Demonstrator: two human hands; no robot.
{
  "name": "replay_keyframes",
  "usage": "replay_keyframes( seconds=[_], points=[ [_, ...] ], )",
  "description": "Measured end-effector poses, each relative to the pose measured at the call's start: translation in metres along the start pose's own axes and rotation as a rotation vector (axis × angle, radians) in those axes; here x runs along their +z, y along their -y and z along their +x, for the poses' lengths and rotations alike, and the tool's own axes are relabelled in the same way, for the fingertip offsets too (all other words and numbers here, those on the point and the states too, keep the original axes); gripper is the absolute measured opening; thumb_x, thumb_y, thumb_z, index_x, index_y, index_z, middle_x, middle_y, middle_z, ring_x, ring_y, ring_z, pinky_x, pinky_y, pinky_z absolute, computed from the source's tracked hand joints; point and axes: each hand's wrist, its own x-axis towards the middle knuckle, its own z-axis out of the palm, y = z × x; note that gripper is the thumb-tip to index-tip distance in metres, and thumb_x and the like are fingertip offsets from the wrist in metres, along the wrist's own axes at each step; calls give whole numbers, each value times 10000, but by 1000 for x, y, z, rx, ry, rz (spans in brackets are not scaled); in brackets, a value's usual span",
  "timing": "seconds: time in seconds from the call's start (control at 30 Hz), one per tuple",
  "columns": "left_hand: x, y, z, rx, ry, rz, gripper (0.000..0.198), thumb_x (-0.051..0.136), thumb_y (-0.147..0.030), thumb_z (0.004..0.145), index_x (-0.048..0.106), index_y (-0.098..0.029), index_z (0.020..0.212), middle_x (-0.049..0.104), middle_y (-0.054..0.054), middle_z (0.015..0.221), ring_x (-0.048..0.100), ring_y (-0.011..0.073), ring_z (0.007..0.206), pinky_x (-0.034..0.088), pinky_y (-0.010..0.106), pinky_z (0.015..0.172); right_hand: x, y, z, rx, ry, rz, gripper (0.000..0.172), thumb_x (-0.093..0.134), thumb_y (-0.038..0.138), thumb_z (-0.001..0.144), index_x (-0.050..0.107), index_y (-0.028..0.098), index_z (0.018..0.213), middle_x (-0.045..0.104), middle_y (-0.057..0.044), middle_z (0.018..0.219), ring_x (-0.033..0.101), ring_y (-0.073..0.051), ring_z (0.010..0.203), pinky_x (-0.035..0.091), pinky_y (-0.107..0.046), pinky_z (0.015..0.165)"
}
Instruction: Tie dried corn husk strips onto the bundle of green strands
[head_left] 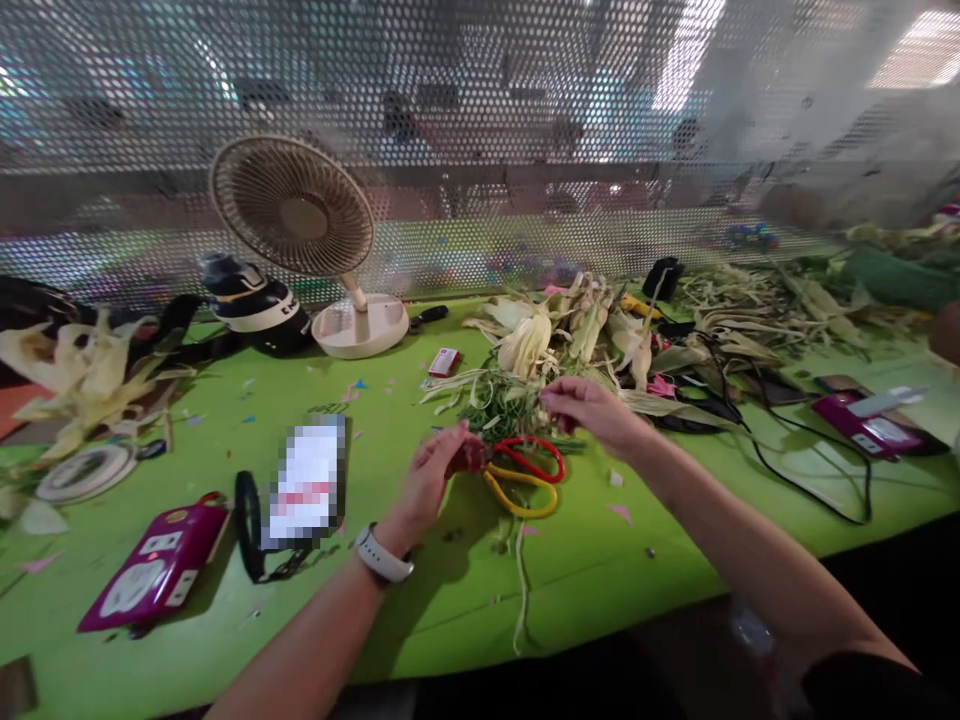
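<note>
My left hand (pixel 441 462), with a white watch band (pixel 384 555) at the wrist, is closed in a pinch beside the scissors (pixel 553 500). What its fingers hold, if anything, is too small to make out. Red and yellow handles of the scissors point right on the table; their blades are hidden. My right hand (pixel 581 408) is pinched over a heap of thin green strands (pixel 499 405), and I cannot see what lies between its fingertips. Behind both hands lies a pile of pale dried corn husks (pixel 525 345). A narrow pale strip (pixel 521 590) lies nearer the table edge.
On the green table (pixel 442 630) stand a fan (pixel 300 210) and a black bottle (pixel 262 315). A phone (pixel 306 482) and a purple device (pixel 154 565) lie left. Another purple device (pixel 870 425) and a black cable (pixel 787 495) lie right. Perforated metal mesh (pixel 480 120) rises behind.
</note>
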Motion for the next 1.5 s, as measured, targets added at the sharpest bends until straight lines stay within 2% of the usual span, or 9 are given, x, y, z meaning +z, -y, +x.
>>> replay_keyframes(
  seconds=[0.1, 0.33, 0.6, 0.9, 1.1, 1.17, 1.23, 1.33, 1.5],
  points=[
    [1, -1, 1, -4, 67, 145, 327, 660, -468, 733, 640, -146, 679, 593, -9, 591, 510, 91, 546, 423, 217, 552, -13, 1, 15, 63, -62, 69, 31, 643, 166, 787, 615, 155, 796, 637, 22, 652, 529, -44, 489, 435, -169, 473],
    [4, 4, 0, 54, 146, 345, 308, 608, -453, 786, 623, -149, 739, 590, -4, 635, 509, 101, 599, 422, 219, 583, -17, 5, 22, 36, -81, -32, 108, 659, 140, 755, 652, 167, 860, 690, -10, 734, 578, -76, 546, 485, -211, 518],
    [6, 5, -5, 181, 259, 570, 257, 548, -388, 843, 649, -155, 801, 618, 13, 687, 537, 119, 637, 425, 220, 591, -38, 20, 26, 42, 187, -327, 107, 676, 255, 758, 643, 156, 781, 620, 17, 621, 530, -69, 484, 447, -219, 483],
    [6, 8, -6, 217, 272, 653, 248, 532, -372, 858, 663, -161, 866, 670, 32, 780, 576, 134, 691, 446, 228, 631, -9, -10, 15, 146, 423, -236, 254, 687, 376, 753, 587, 143, 738, 560, 62, 522, 490, -42, 430, 399, -174, 443],
    [8, 14, -8, 317, 426, 826, 260, 485, -342, 889, 676, -168, 912, 687, 55, 804, 598, 138, 689, 443, 240, 635, 33, 19, 51, 17, 180, 14, 273, 711, 353, 743, 540, 154, 667, 572, 50, 533, 500, -41, 417, 403, -160, 418],
    [8, 13, -8, 339, 439, 886, 278, 470, -349, 897, 677, -165, 926, 687, 61, 801, 602, 142, 687, 441, 244, 632, 46, 35, 70, -66, -19, 197, 233, 655, 352, 804, 534, 169, 723, 590, 45, 581, 527, -44, 451, 449, -167, 466],
    [7, 13, -8, 351, 436, 905, 287, 464, -352, 901, 677, -161, 931, 686, 63, 796, 604, 143, 683, 441, 246, 631, 53, 44, 87, -97, -37, 220, 254, 571, 425, 861, 553, 175, 816, 656, -5, 699, 581, -72, 517, 487, -199, 510],
    [6, 12, -8, 361, 416, 904, 267, 474, -335, 897, 678, -168, 933, 689, 59, 792, 599, 140, 671, 443, 250, 628, 50, 38, 101, -126, -25, -64, 327, 487, 471, 896, 593, 167, 953, 690, -70, 851, 642, -126, 617, 508, -255, 573],
    [8, 10, -9, 478, 396, 901, 239, 484, -292, 895, 666, -182, 1005, 683, 80, 940, 614, 173, 859, 479, 298, 771, 32, -1, 91, -375, -113, -1031, 353, 581, 389, 839, 612, 190, 1128, 663, -97, 1105, 601, -243, 1031, 451, -353, 867]
  ],
)
